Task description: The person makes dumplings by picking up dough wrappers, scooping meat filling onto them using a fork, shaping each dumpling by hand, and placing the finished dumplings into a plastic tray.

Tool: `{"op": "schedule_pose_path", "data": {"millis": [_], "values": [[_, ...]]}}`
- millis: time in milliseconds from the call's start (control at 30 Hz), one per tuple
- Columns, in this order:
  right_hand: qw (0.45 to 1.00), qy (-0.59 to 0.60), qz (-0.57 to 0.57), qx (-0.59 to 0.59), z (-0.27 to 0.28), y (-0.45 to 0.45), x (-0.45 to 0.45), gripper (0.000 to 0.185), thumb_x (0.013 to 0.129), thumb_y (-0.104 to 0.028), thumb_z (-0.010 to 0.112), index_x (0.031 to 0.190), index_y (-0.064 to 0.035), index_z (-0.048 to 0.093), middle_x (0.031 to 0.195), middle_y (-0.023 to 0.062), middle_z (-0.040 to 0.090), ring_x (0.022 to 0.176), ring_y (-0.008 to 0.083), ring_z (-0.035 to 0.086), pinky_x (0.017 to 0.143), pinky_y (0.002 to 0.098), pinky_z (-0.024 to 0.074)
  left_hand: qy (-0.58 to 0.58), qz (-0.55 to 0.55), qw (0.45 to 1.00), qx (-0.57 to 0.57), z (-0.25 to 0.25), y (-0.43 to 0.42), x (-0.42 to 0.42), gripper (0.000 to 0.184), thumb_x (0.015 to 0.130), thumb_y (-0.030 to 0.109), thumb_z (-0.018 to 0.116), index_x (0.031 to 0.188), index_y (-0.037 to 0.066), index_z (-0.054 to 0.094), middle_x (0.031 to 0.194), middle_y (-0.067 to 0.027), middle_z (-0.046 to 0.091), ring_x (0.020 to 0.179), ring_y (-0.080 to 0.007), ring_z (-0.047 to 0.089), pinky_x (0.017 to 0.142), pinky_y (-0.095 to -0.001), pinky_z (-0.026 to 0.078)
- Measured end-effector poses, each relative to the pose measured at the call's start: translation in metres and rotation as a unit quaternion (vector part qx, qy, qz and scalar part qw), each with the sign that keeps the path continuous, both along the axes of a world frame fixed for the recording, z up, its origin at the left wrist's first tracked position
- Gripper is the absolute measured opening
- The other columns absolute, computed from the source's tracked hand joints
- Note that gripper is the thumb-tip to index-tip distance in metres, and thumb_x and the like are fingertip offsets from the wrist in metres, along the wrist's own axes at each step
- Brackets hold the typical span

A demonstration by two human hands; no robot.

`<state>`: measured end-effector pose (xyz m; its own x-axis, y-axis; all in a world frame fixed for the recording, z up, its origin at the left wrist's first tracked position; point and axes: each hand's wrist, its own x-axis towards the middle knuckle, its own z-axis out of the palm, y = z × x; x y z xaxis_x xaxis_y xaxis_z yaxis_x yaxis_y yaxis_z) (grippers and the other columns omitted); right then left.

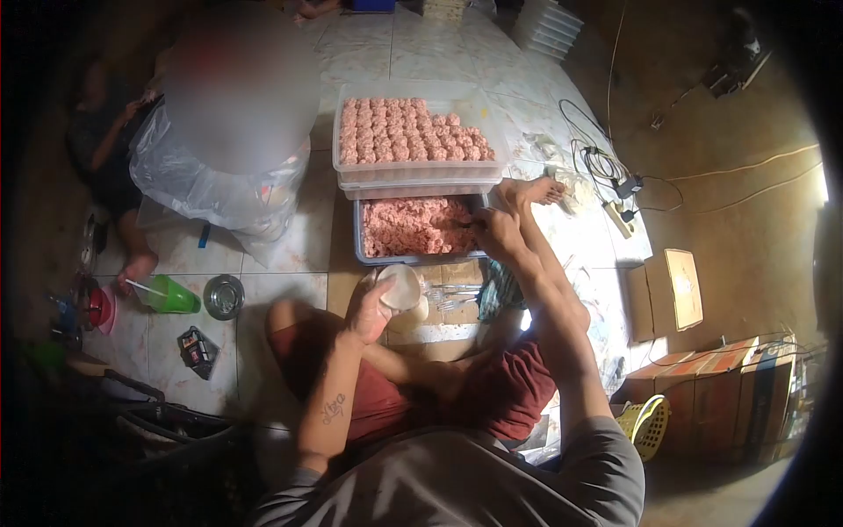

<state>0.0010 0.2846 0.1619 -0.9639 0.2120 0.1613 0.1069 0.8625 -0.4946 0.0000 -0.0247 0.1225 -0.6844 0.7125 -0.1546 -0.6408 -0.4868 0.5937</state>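
My left hand (pixel 367 314) is closed on a round white dough wrapper (pixel 401 288), held just in front of a grey-blue tub (pixel 359 246); whether it is a stack cannot be told. Pink minced meat (pixel 404 227) fills the tub. At its right side, my right hand (pixel 500 235) grips a thin dark utensil (pixel 467 222) whose end reaches into the meat; its exact kind is unclear. Behind the tub stands a clear plastic box (pixel 346 181) on top of another, with rows of shaped meat portions (pixel 395 132) inside.
Several forks (pixel 452 297) and a dark cloth (pixel 500 290) lie before me on cardboard (pixel 421 334). To the left are a green cup (pixel 176 295), an ashtray (pixel 224 297) and a large plastic bag (pixel 219 189). Cables (pixel 597 158) and a power strip (pixel 619 218) lie right. Another person (pixel 110 145) sits far left.
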Motion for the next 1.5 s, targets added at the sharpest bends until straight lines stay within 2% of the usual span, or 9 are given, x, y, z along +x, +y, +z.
{"op": "schedule_pose_path", "data": {"millis": [233,267,500,767,900,967,1167,1333,1500], "values": [[0.933,-0.084,0.135,0.322,-0.094,-0.007,-0.079,0.014,0.088,-0.023,0.061,0.086,-0.0107,0.067,0.084,0.0105,0.073,0.081,0.0297,0.071,0.095,0.0507,0.0393,0.009,0.043,0.992,-0.116,-0.055,-0.019,0.047,0.025,0.099,0.016,0.061,0.12,0.002,0.062,0.111,-0.0159,0.07,0.099,-0.0254,0.071,0.085,-0.039,0.059],[0.945,0.039,0.177,0.273,-0.14,0.01,-0.09,0.017,0.089,-0.025,0.061,0.088,-0.0106,0.07,0.084,0.0105,0.074,0.083,0.0311,0.071,0.092,0.0502,0.0423,-0.01,0.047,0.991,-0.123,-0.055,-0.022,0.052,0.025,0.099,0.015,0.061,0.12,0.002,0.061,0.109,-0.0159,0.07,0.098,-0.0255,0.071,0.084,-0.0383,0.059],[0.976,-0.041,0.137,-0.164,0.001,-0.016,-0.018,0.016,0.091,-0.019,0.065,0.095,-0.0061,0.073,0.089,0.0173,0.072,0.086,0.0356,0.07,0.072,0.0444,0.0528,-0.122,0.034,0.992,0.024,-0.02,-0.012,0.033,0.054,0.102,0.052,0.05,0.124,0.003,0.061,0.131,-0.0218,0.063,0.118,-0.0343,0.063,0.105,-0.0468,0.048],[0.963,0.222,0.018,-0.152,0.018,-0.071,0.041,0.008,0.093,0.0,0.06,0.099,0.0013,0.065,0.089,0.0194,0.064,0.08,0.0349,0.065,0.068,0.0417,0.0496,-0.205,0.053,0.964,0.158,-0.026,0.051,-0.049,0.076,0.094,0.064,0.054,0.123,-0.006,0.06,0.127,-0.0266,0.065,0.123,-0.0386,0.06,0.112,-0.0514,0.042],[0.96,0.125,-0.066,-0.243,-0.001,-0.057,0.022,0.013,0.092,-0.007,0.066,0.098,0.003,0.064,0.082,0.0134,0.068,0.073,0.0182,0.062,0.068,0.0342,0.0489,-0.203,0.072,0.966,0.143,-0.009,0.049,-0.051,0.079,0.095,0.061,0.055,0.128,-0.011,0.056,0.133,-0.0281,0.061,0.125,-0.0406,0.058,0.111,-0.0519,0.043],[0.964,0.047,-0.092,-0.244,-0.009,-0.044,0.017,0.015,0.089,-0.011,0.068,0.096,0.0026,0.065,0.082,0.0158,0.068,0.074,0.0251,0.067,0.069,0.0366,0.0504,-0.196,0.059,0.966,0.16,-0.006,0.034,-0.049,0.076,0.097,0.056,0.054,0.131,-0.011,0.053,0.135,-0.0288,0.059,0.128,-0.0399,0.057,0.111,-0.0513,0.044],[0.987,0.152,0.033,-0.037,-0.031,-0.029,-0.019,0.011,0.085,-0.007,0.061,0.09,0.0012,0.066,0.087,0.0231,0.069,0.081,0.0432,0.068,0.072,0.0499,0.052,-0.214,0.076,0.944,0.24,-0.023,-0.024,-0.023,0.065,0.102,0.047,0.051,0.132,-0.012,0.053,0.135,-0.0278,0.059,0.124,-0.0382,0.06,0.106,-0.0477,0.05],[0.969,0.041,0.018,0.242,-0.053,-0.046,-0.065,0.021,0.092,-0.017,0.047,0.093,-0.0058,0.065,0.101,0.0156,0.07,0.101,0.0287,0.066,0.095,0.0456,0.0403,-0.227,0.051,0.937,0.261,-0.059,-0.033,0.006,0.051,0.105,0.044,0.048,0.125,-0.002,0.06,0.133,-0.0258,0.061,0.12,-0.0367,0.062,0.103,-0.0478,0.051],[0.946,0.06,0.169,0.269,-0.088,-0.038,-0.087,0.019,0.096,-0.017,0.047,0.1,-0.0093,0.065,0.104,0.0129,0.068,0.102,0.0283,0.066,0.089,0.0486,0.042,-0.219,0.051,0.954,0.199,-0.062,-0.04,0.012,0.052,0.104,0.045,0.048,0.126,0.0,0.06,0.133,-0.0248,0.061,0.12,-0.036,0.061,0.104,-0.049,0.05]]}}
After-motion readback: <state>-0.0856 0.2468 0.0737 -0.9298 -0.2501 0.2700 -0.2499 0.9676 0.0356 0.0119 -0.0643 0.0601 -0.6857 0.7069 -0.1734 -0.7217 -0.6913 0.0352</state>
